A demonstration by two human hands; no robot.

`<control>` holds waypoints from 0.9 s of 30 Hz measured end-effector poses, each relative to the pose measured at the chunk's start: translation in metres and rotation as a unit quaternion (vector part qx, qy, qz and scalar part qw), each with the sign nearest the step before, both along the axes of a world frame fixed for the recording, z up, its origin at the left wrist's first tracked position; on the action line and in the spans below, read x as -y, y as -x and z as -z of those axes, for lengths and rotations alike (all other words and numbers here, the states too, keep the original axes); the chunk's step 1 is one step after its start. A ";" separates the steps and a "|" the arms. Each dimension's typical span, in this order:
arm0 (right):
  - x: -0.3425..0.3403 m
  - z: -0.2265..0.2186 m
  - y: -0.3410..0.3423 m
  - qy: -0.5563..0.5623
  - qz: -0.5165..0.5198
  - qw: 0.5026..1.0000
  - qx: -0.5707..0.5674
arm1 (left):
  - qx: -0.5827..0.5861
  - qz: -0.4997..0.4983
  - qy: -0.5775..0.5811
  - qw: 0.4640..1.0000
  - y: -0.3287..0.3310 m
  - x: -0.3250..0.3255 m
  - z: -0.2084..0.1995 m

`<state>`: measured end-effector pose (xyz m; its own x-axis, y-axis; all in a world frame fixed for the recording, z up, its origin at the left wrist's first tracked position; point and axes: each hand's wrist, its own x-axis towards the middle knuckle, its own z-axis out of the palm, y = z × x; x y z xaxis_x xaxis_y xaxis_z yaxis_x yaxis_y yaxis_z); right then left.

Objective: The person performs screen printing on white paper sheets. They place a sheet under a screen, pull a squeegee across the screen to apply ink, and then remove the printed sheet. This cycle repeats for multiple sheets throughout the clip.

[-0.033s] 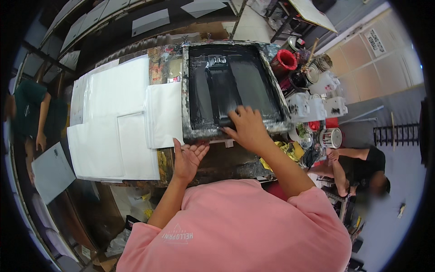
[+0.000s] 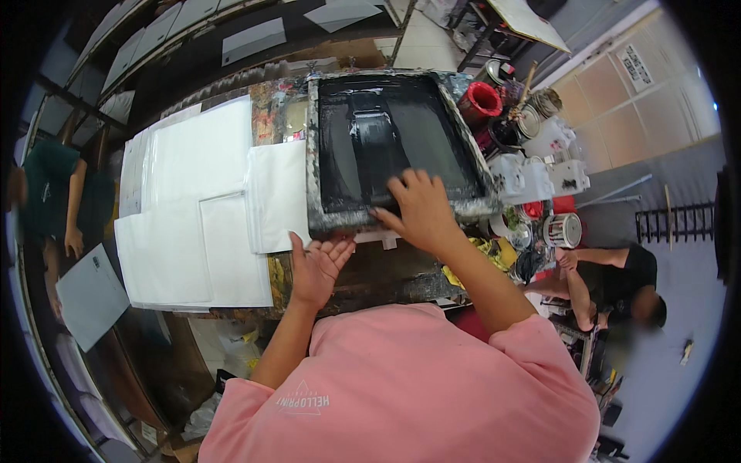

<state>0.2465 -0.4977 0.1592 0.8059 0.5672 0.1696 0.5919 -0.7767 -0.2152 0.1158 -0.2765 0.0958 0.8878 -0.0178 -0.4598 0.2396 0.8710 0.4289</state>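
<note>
one black-inked frame [image 2: 313,154] is set over the desk [image 2: 378,272] beside white sheets [image 2: 174,251]. the left hand [image 2: 318,272] is held palm-up, nothing clasped; the right hand's [image 2: 423,207] grip cannot be made out. if the frame slipped, sheets could be smudged.

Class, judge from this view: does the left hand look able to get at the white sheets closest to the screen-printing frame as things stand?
Probably yes: the left hand is open, its thumb by the near edge of those white sheets, and nothing visible blocks the way.
</note>
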 end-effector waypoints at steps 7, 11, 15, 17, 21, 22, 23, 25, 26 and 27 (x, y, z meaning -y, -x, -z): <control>-0.026 -0.077 -0.081 -0.088 0.026 0.973 0.213 | 0.276 0.053 -0.265 0.922 -0.065 -0.023 -0.035; -0.034 -0.097 -0.105 -0.092 0.028 0.969 0.228 | -0.059 0.176 -0.888 0.421 -0.017 -0.050 0.080; -0.035 -0.110 -0.114 -0.091 0.034 0.975 0.202 | -0.098 0.220 -0.908 0.343 0.035 -0.057 0.137; -0.040 -0.118 -0.120 -0.092 0.035 0.976 0.194 | -0.087 0.219 -0.908 0.346 0.042 -0.056 0.146; -0.040 -0.126 -0.129 -0.100 0.036 0.976 0.191 | -0.074 0.220 -0.909 0.347 0.032 -0.048 0.128; -0.040 -0.127 -0.132 -0.108 0.035 0.973 0.199 | -0.062 0.205 -0.908 0.359 0.024 -0.044 0.118; -0.041 -0.127 -0.134 -0.115 0.035 0.971 0.206 | -0.049 0.191 -0.907 0.371 0.015 -0.042 0.106; -0.042 -0.128 -0.135 -0.095 0.043 0.972 0.210 | 0.005 0.098 -0.903 0.418 -0.011 -0.035 0.075; -0.043 -0.128 -0.137 -0.086 0.043 0.974 0.204 | 0.030 0.047 -0.896 0.440 -0.022 -0.034 0.060; -0.044 -0.130 -0.137 -0.077 0.044 0.975 0.202 | 0.022 0.013 -0.892 0.451 -0.034 -0.036 0.046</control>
<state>0.3839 -0.4539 0.2891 0.7002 0.4416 0.5611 0.5853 -0.8050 -0.0968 0.1500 -0.2408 0.0493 0.9070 0.3348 0.2553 0.1962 -0.8726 0.4472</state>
